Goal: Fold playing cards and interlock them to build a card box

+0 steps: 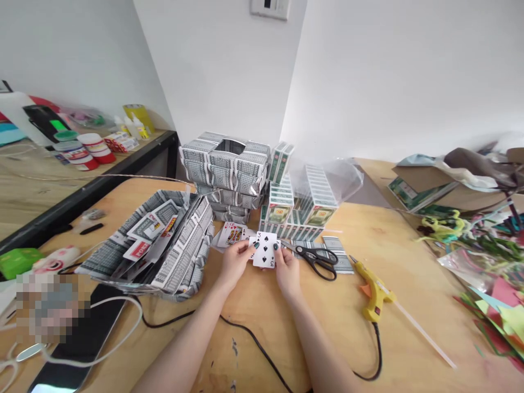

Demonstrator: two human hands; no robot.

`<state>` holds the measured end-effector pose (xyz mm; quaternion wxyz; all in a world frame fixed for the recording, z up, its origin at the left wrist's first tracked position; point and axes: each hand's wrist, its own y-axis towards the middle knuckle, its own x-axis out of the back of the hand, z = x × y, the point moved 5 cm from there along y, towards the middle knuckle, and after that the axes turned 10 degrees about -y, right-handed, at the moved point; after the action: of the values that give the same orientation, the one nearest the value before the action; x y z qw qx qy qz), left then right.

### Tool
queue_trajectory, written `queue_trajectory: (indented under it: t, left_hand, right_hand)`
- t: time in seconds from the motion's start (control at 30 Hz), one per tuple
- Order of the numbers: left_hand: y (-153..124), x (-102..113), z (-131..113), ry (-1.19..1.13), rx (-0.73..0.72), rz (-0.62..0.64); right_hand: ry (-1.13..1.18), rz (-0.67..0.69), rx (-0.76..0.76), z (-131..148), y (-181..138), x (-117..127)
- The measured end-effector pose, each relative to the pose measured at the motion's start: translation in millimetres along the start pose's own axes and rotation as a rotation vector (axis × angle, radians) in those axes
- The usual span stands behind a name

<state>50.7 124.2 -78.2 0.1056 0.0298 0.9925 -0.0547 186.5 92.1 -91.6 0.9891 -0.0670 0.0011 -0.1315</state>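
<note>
Between my two hands I hold playing cards (265, 251), a three of spades facing me in front, with the edges of others peeking out behind it. My left hand (238, 259) pinches the left edge, thumb on the face. On the right edge, my right hand (286, 266) grips in the same way. Loose face-up cards (233, 234) lie just beyond my left hand. Black-handled scissors (317, 259) rest right of my right hand, partly over face-down cards (341, 255). How many cards are in my grip I cannot tell.
A basket of folded cards (180, 251) holding loose cards stands left; a folded-card box (227, 169) stands behind. Card packs (282, 204) are stacked at the back. A yellow glue gun (374, 295) lies right, its cord crossing the front. Paper scraps (499, 311) fill the far right.
</note>
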Motion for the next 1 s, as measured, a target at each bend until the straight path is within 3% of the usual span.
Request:
queue_trajectory:
  t: [0.83,1.0]
  left_hand:
    - [1,2,7,-0.151,0.136,0.007]
    - [2,5,12,-0.353,0.266,0.078]
  right_hand:
    - [-0.027,0.041,0.068,3,1,1]
    - [-0.044,0.028,0.075,0,3,3]
